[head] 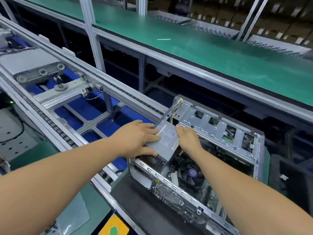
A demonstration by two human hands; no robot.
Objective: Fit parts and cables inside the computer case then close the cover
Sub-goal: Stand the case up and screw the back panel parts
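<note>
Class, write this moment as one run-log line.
step: seating power supply in computer case | left hand: grips it | right hand: holds its far edge | cover: not on

The computer case [211,167] lies open on the conveyor line [71,102], at its right end. The power supply [165,143] sits in the case's near-left corner — left hand [135,138] on its left, right hand [188,138] on its right. The cooling fan [191,175] lies just beside it, nearer the camera; a shelf [203,51] runs behind.
</note>
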